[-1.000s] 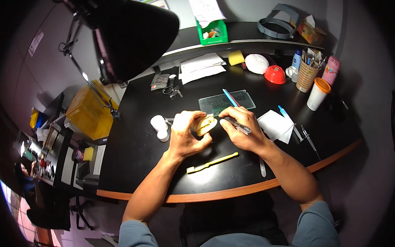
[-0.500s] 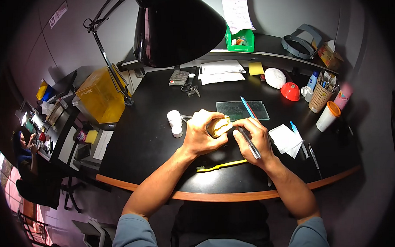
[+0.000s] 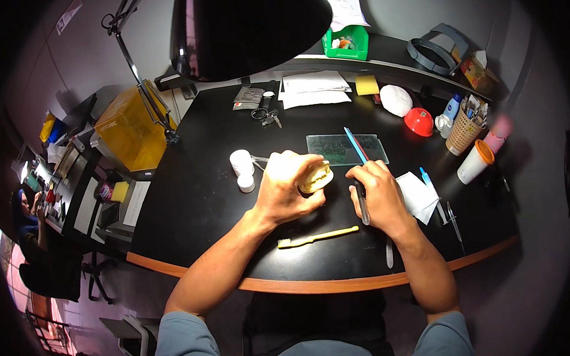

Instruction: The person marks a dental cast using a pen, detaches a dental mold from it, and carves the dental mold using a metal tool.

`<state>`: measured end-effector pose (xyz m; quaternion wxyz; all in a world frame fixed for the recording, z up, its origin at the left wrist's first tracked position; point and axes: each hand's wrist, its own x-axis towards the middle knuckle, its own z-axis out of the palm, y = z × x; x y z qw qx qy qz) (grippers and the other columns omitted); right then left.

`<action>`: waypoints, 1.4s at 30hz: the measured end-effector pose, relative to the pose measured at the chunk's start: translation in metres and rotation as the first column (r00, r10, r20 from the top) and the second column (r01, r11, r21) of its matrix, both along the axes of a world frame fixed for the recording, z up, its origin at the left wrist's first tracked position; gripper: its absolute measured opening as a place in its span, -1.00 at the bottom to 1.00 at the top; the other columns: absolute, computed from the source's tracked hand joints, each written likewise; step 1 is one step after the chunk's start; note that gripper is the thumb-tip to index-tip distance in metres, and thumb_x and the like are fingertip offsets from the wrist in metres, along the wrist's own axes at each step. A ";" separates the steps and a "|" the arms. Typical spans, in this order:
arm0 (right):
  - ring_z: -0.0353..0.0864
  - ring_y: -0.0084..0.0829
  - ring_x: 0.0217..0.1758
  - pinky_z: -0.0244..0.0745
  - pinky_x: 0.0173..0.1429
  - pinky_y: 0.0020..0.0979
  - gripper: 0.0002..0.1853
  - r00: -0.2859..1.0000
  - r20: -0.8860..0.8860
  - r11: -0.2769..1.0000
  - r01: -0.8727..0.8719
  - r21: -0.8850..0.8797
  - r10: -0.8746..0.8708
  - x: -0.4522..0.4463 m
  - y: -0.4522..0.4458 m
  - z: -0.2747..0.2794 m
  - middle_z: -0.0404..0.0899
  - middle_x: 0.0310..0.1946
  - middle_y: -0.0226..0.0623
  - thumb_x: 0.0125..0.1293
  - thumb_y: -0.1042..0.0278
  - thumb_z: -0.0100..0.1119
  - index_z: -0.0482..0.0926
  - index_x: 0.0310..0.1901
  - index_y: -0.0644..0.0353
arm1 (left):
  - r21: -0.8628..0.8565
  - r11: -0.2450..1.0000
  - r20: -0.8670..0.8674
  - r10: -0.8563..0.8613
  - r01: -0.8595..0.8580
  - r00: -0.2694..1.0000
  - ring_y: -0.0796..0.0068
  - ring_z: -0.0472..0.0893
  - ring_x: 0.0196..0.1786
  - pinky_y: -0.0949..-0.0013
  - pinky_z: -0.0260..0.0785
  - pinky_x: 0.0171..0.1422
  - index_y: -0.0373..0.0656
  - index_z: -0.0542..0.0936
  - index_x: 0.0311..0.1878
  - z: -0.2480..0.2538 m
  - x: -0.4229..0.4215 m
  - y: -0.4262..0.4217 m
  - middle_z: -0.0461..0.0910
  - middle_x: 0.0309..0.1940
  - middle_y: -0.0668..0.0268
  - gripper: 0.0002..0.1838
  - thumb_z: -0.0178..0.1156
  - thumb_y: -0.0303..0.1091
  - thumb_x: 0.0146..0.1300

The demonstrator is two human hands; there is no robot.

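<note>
My left hand [image 3: 284, 189] is closed around a yellowish dental cast [image 3: 317, 179], its row of teeth facing right under the lamp light. To the right of the cast, and apart from it, my right hand [image 3: 381, 195] grips a dark pen with a clear end [image 3: 362, 208]. Behind the hands lies a glass slab [image 3: 377, 151], with a blue stick-like tool [image 3: 354, 143] and a red one resting across it. A yellow toothbrush [image 3: 318, 237] is on the table in front of me. Two white jars [image 3: 241, 162] stand left of my left hand.
A black lamp [image 3: 248, 35] hangs over the back. On the right are folded white tissue [image 3: 417, 197], a syringe [image 3: 434, 195], an orange-lidded cup [image 3: 476, 162], a tool basket [image 3: 465, 133] and a red bowl [image 3: 418, 122]. A person [image 3: 32, 218] sits at another desk, far left.
My right hand has drawn away from the cast to the right, and the pen has turned more upright. My left hand still holds the cast. The whole view has shifted slightly.
</note>
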<state>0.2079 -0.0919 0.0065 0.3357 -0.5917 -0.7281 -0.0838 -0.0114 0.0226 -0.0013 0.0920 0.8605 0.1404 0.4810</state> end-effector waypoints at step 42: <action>0.82 0.16 0.06 0.72 0.20 0.03 -0.77 0.820 0.511 0.856 0.438 -0.275 -0.256 0.054 0.209 0.021 0.81 -0.12 0.13 0.34 0.41 0.44 0.85 0.01 0.17 | 0.273 0.956 -0.134 -0.069 0.103 0.989 0.42 0.68 -0.03 0.23 0.45 0.15 -0.06 0.71 -0.03 -0.016 0.016 -0.008 0.74 -0.10 0.41 -0.68 0.39 -0.32 0.10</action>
